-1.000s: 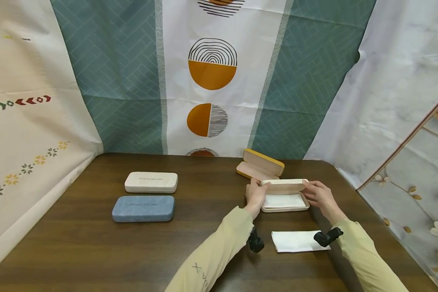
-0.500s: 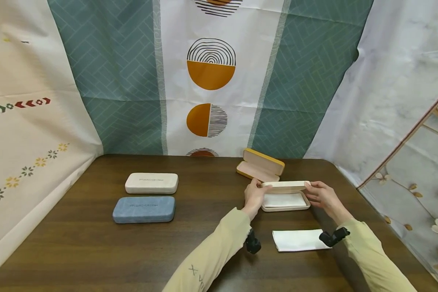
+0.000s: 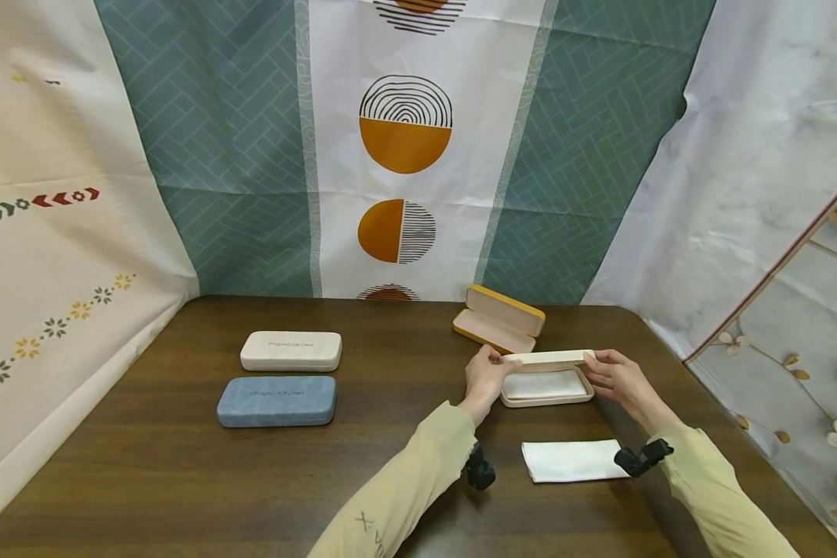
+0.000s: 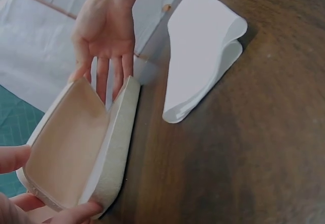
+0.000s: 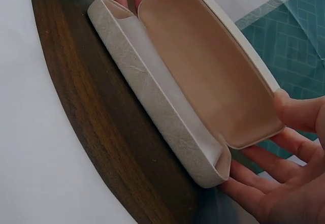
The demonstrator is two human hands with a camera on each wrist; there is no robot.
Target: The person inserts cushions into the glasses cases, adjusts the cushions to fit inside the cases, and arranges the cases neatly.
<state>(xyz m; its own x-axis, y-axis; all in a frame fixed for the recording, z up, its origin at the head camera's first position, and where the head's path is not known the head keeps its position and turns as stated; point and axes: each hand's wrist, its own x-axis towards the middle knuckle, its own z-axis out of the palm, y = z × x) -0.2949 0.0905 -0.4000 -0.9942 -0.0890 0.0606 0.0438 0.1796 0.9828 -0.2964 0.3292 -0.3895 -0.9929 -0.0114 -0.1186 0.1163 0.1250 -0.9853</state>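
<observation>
A cream glasses case [image 3: 548, 402] lies partly open on the table, its pinkish lining [image 5: 203, 66] showing inside the lid. A white cloth [image 4: 96, 170] lies in its base. At the left end, my left hand [image 3: 484, 380] grips the case, thumb on the lid's rim and fingers low by the base. My right hand [image 3: 621, 384] holds the other end, its thumb [image 5: 299, 111] on the lid's edge and fingers behind the lid and against the base. A folded white cloth [image 3: 575, 461] lies on the table in front of the case.
Behind the cream case stands an open yellow glasses case [image 3: 498, 319]. To the left, a closed white case [image 3: 291, 351] and a closed blue case [image 3: 276, 401] lie one before the other on the brown wooden table [image 3: 181, 480]. Hanging fabric borders the table.
The lid of the cream case has tilted forward and down between my hands, so less of its lining shows in the head view. The other cases stay where they were.
</observation>
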